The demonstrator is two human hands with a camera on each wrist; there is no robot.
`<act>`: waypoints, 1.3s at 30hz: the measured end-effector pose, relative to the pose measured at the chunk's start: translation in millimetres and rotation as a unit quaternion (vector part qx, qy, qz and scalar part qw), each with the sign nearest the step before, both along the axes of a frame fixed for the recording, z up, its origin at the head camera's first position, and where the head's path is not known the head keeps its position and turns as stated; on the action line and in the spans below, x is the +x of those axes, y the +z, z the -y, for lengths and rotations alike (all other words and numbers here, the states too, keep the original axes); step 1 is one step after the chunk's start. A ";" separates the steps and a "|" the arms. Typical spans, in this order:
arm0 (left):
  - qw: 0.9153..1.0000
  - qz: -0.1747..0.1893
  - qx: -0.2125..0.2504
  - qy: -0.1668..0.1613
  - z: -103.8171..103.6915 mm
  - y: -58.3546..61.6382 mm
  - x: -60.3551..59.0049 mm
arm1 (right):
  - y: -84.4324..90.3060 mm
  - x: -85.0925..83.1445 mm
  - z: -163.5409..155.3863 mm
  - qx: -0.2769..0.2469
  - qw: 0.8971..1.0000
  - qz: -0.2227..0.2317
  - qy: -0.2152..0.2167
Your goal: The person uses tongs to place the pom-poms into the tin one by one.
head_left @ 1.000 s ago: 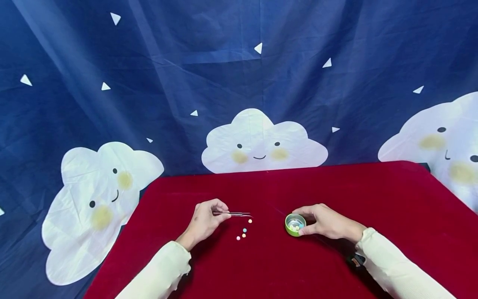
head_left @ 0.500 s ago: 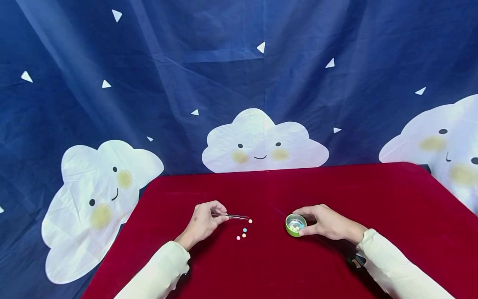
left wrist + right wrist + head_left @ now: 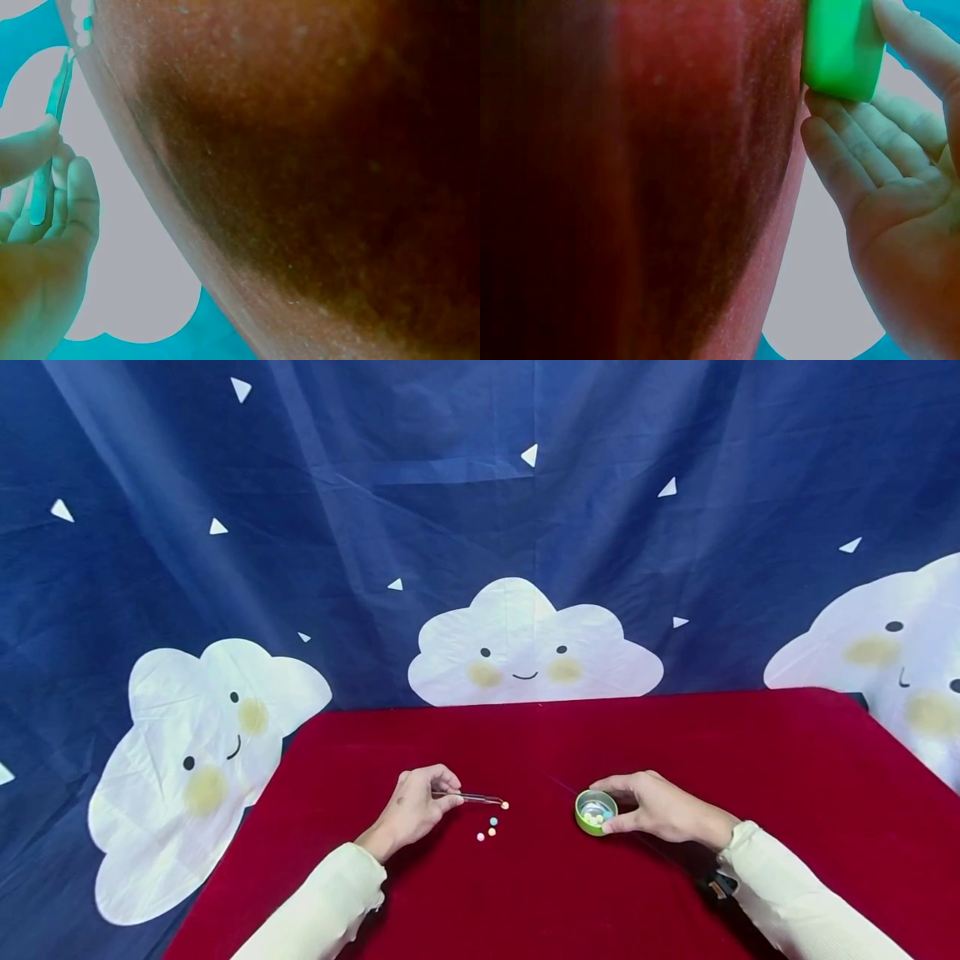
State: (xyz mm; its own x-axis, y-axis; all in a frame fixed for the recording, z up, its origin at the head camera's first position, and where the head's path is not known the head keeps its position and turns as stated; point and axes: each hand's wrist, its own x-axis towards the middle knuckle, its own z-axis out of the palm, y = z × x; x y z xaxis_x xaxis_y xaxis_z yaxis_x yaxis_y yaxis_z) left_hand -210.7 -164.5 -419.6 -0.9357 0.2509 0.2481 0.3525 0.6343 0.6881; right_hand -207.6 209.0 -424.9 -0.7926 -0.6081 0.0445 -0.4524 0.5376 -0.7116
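In the head view my left hand (image 3: 415, 803) pinches a pair of slim metal tweezers (image 3: 477, 797) between thumb and fingers. Their bent tips reach an orange bead (image 3: 506, 806); whether they grip it is too small to tell. Nearer to me lie a blue bead (image 3: 493, 821), another orange bead (image 3: 492, 832) and a pink bead (image 3: 481, 837). My right hand (image 3: 660, 806) holds a small round green tin (image 3: 588, 828), thumb on the near side and fingers behind. Several pale beads and a blue one show inside it. The right wrist view shows the tin's green wall (image 3: 844, 52) between thumb and fingers.
A red cloth (image 3: 540, 893) covers the table. Behind its far edge hangs a dark blue curtain (image 3: 450, 527) printed with white clouds and small triangles. A dark object (image 3: 716, 885) sits beneath my right wrist, by the sleeve.
The tweezers' tips have come down and slightly right, from above the far orange bead to right at it. The right hand and tin stay in place; the view shifts slightly.
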 end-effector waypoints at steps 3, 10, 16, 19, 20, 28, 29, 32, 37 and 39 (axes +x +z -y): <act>1.000 0.000 -0.003 -0.005 -0.6 1.5 0.4 | -0.3 -0.3 -0.8 -0.001 1.000 0.000 0.000; 1.000 -0.011 -0.005 -0.011 -3.4 5.5 -1.1 | 0.0 -0.2 -1.3 -0.001 1.000 -0.005 0.002; 1.000 -0.001 0.018 -0.007 -7.8 10.0 -2.2 | 0.8 0.4 -1.2 -0.001 1.000 -0.007 0.000; 1.000 0.001 0.023 -0.008 -10.3 12.4 -2.4 | 0.4 0.6 -1.4 -0.003 1.000 -0.007 0.001; 1.000 0.003 0.026 -0.009 -11.2 13.3 -2.4 | 0.4 0.7 -1.5 -0.004 1.000 -0.006 0.002; 0.999 -0.004 0.038 -0.018 -22.4 15.3 -2.3 | 1.2 0.8 -1.2 -0.007 1.000 -0.004 0.002; 0.999 -0.005 0.040 -0.021 -24.3 15.2 -2.2 | 1.3 0.8 -1.1 -0.006 1.000 -0.006 0.001; 0.999 -0.006 0.046 -0.028 -30.1 15.3 -1.8 | 1.5 0.9 -0.7 -0.005 1.000 -0.010 0.001; 0.997 -0.005 0.063 -0.041 -39.0 15.9 -2.0 | 0.4 1.1 -0.6 -0.006 1.000 -0.005 0.003; 0.996 -0.006 0.071 -0.048 -42.5 16.7 -2.1 | -0.3 1.0 -0.6 -0.007 1.000 -0.003 0.002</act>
